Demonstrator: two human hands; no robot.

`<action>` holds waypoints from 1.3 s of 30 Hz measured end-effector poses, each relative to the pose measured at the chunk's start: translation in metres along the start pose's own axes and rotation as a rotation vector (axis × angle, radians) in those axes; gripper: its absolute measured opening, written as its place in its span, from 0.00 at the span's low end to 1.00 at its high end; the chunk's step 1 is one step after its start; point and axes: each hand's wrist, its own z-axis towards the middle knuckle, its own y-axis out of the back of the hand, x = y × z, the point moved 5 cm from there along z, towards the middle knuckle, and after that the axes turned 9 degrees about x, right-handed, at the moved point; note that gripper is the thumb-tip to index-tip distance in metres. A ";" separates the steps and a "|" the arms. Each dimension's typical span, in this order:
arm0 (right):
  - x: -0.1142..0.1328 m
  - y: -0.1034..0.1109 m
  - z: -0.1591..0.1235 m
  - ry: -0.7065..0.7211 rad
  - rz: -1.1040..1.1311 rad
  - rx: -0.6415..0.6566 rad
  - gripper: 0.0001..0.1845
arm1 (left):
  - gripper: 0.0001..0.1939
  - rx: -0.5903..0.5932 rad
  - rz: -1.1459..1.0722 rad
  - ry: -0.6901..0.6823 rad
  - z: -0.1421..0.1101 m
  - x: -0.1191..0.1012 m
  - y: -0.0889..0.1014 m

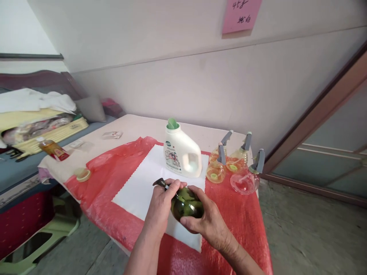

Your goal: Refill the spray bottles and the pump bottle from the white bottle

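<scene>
Pale walls (177, 76) carry a pink note (241, 15). A bed (34, 126) stands left. Grey floor (309, 236) meets a brown-framed door (338, 152).

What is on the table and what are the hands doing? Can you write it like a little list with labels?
left hand: grips the spray head of the green bottle
right hand: wraps round the green bottle's body
under the bottle: white cloth on a red sheet
behind: white jug with green cap
right side: four clear spray bottles
left edge: small amber bottle
</scene>
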 end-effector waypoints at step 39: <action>-0.007 -0.035 -0.008 -0.256 1.268 0.177 0.36 | 0.11 -0.350 -0.371 0.023 -0.003 -0.003 0.025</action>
